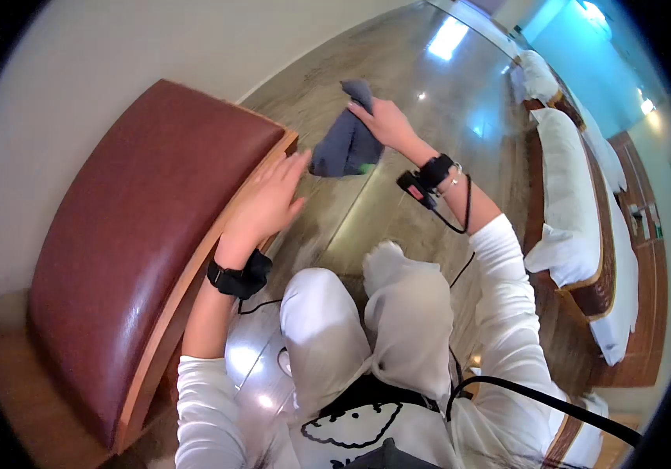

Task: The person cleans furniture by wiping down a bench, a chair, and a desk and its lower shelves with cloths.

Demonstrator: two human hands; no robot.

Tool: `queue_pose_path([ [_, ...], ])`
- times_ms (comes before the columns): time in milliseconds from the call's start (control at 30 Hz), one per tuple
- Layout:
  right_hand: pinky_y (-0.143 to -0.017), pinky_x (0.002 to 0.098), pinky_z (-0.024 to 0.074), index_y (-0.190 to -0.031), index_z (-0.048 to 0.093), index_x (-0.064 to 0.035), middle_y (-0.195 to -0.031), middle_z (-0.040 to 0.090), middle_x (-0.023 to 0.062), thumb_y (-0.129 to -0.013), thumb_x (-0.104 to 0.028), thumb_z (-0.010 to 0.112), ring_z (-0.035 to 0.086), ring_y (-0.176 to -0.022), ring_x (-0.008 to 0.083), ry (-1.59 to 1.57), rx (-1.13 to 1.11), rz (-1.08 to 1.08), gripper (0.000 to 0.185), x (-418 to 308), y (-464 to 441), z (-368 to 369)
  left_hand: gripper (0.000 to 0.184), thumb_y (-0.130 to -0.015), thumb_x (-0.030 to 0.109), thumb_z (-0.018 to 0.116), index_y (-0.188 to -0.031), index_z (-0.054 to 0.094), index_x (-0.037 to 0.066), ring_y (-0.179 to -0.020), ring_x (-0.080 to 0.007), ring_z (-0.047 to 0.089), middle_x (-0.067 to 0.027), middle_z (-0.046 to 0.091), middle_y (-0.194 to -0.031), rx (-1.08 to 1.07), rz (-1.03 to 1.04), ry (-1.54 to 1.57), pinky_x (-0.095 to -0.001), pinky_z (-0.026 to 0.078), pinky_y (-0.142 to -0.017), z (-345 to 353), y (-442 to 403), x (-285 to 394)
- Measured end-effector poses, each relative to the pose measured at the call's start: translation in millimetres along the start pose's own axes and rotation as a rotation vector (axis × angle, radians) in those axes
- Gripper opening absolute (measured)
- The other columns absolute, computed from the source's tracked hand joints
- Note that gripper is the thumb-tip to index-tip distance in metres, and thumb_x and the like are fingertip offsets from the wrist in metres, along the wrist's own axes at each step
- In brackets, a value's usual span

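Observation:
A dark grey-blue cloth [345, 144] hangs from my right hand [386, 125], pinched between thumb and fingers above the floor. Its upper end sticks up past the fingers, and the lower part droops toward my left hand. My left hand [269, 195] is held with fingers stretched out, beside the wooden edge of a bench with a padded reddish-brown top [163, 211]. Whether those fingers touch the edge I cannot tell. Both wrists carry black straps, with a small device and a cable on the right one.
Shiny wood-look floor [335, 234] lies between the bench and beds with white bedding [570, 195] on the right. A pale wall [156, 47] runs behind the bench. A black cable [547, 402] crosses at lower right. My bent knees [324, 313] are close below my hands.

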State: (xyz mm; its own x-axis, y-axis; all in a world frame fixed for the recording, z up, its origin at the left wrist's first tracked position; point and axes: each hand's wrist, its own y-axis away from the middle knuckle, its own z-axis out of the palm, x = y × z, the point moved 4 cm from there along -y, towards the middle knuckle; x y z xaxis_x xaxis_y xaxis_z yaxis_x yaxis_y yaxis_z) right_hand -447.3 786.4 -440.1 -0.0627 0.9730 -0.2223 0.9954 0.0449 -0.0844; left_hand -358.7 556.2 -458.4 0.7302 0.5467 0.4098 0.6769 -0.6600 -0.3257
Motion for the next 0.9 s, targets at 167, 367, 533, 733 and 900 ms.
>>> queue_pose_path([
  [167,-0.069,0.0302,0.0469,-0.101,0.051,-0.0013,-0.092,0.059,0.0044,-0.086,-0.039,0.049,0.057,-0.079,0.0156,-1.117,-0.199,-0.089,0.04,-48.3,4.0,-31.7,0.071,-0.075,0.012,0.06,-0.132,0.019,0.002,-0.115,-0.0357,0.037,-0.0216,0.038,-0.124,0.31,-0.054,0.253,-0.0362,0.03,-0.098,9.9,-41.5,4.7],
  [367,-0.087,0.0322,0.0419,-0.12,0.041,-0.0036,-0.112,0.051,0.0083,-0.082,-0.053,0.041,0.051,-0.1,0.0189,-1.897,-0.456,-0.21,0.062,-44.1,-31.0,-17.7,0.028,-0.081,0.015,0.054,-0.102,0.051,-0.003,-0.087,-0.0374,0.053,-0.0224,0.056,-0.089,0.247,-0.146,0.666,-0.0405,0.041,-0.076,24.9,-75.0,-9.1],
  [533,-0.097,0.0366,0.034,-0.128,0.033,-0.0052,-0.126,0.043,0.0084,-0.09,-0.046,0.026,0.044,-0.113,0.0215,-1.956,-0.571,-0.061,0.056,-9.6,-51.1,76.1,0.034,-0.082,0.021,0.053,-0.1,0.046,-0.006,-0.073,-0.0406,0.055,-0.0247,0.056,-0.076,0.183,-0.249,0.463,-0.0434,0.043,-0.064,24.3,-99.5,-25.9],
  [733,-0.103,0.0443,0.0237,-0.135,0.019,-0.0148,-0.14,0.02,0.0101,-0.088,-0.044,0.031,0.028,-0.124,0.0295,-2.21,-0.832,-0.166,0.057,-44.2,-93.6,119.8,0.051,-0.08,0.02,0.055,-0.119,0.033,-0.004,-0.092,-0.0373,0.052,-0.0243,0.052,-0.101,0.369,-0.399,0.233,-0.0394,0.042,-0.078,18.8,-114.3,-60.5],
  [900,-0.097,0.0467,0.0312,-0.133,0.023,-0.0123,-0.139,0.024,0.004,-0.088,-0.043,0.034,0.033,-0.121,0.0286,-2.48,-1.073,-0.1,0.056,-37.7,-145.8,128.9,0.031,-0.073,0.012,0.058,-0.102,0.051,0.003,-0.097,-0.0271,0.05,-0.0107,0.053,-0.097,-0.016,-0.219,-0.493,-0.0368,0.04,-0.084,-9.6,-103.7,-53.0],
])
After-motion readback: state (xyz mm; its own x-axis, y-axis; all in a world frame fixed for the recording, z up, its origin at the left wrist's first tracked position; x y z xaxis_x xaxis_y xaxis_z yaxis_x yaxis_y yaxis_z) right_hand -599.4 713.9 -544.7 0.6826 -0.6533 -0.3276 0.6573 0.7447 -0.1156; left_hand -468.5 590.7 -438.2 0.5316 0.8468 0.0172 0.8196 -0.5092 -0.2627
